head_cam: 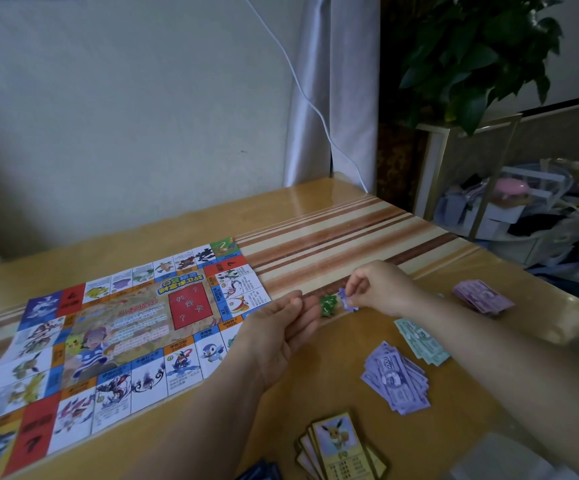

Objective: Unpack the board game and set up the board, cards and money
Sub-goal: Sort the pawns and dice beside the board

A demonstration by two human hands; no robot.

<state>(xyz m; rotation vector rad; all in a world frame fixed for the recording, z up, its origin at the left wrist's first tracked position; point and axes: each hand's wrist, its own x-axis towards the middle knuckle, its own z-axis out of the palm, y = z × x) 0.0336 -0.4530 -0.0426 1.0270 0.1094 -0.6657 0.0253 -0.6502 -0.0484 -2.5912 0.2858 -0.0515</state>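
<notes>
Board (pixel 118 327) lies beside money piles (pixel 397 377); right grip (pixel 381 289) pinches purple token (pixel 347 299), left grip (pixel 281 336) spread near green token (pixel 328 304).

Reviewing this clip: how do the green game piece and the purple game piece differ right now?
Colour: the green piece is dark green, the purple piece pale violet. Hold: the right hand pinches the purple piece; the green piece rests on the table, ungripped, by the open left hand. Position: the green piece sits left of the purple piece. Both are small, similar in size, and close together, right of the board.
</notes>
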